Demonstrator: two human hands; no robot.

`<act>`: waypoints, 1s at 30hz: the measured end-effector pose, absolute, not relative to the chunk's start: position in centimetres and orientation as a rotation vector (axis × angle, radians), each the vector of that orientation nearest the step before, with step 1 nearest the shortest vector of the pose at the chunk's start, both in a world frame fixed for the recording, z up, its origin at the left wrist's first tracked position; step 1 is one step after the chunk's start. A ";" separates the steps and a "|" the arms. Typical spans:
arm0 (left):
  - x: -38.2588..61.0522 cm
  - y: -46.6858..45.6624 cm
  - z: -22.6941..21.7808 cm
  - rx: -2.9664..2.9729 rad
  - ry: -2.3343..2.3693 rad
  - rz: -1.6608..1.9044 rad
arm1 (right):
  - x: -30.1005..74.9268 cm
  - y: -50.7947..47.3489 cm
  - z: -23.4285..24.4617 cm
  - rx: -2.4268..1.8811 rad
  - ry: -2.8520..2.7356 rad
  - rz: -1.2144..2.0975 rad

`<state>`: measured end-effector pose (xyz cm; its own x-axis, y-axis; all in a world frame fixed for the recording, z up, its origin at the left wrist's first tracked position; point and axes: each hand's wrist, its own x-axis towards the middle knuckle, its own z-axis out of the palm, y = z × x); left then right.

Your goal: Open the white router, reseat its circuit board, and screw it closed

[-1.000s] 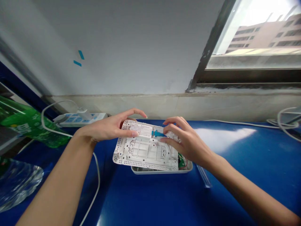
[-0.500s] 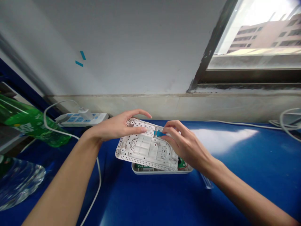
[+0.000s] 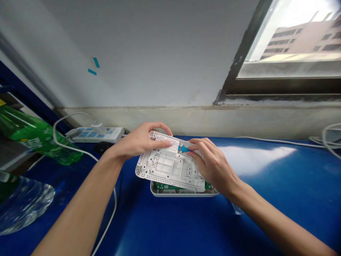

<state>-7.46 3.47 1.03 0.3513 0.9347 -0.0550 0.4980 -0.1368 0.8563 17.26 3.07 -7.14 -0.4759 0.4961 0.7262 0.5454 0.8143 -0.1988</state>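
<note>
A white perforated plastic cover [image 3: 170, 163] is tilted above a shallow white casing [image 3: 183, 195]. Part of a green circuit board [image 3: 170, 186] shows inside the casing. With its thumb over the cover's upper part and its fingers at the far edge, my left hand [image 3: 141, 140] grips the cover. A short blue strip of tape [image 3: 183, 149] lies on the cover near its upper edge. The fingers of my right hand [image 3: 211, 158] are pinched at the right end of that strip. The fingertips hide where the tape ends.
Behind the hands, a white power strip [image 3: 114, 134] with a plug sits against the wall. A white cable [image 3: 112, 209] runs down the left side. Green [image 3: 45, 140] and clear [image 3: 29, 202] bottles lie at left. A small clear plastic piece [image 3: 236, 208] lies at right.
My left hand's thumb and fingers have closed in on the cover. The cover is shifted slightly up and right, showing more of the green board. My right hand remains at the blue tape.
</note>
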 end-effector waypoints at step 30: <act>-6.9 3.5 1.8 1.874 1.369 0.788 | 17.3 4.0 -8.2 -0.897 -2.234 0.217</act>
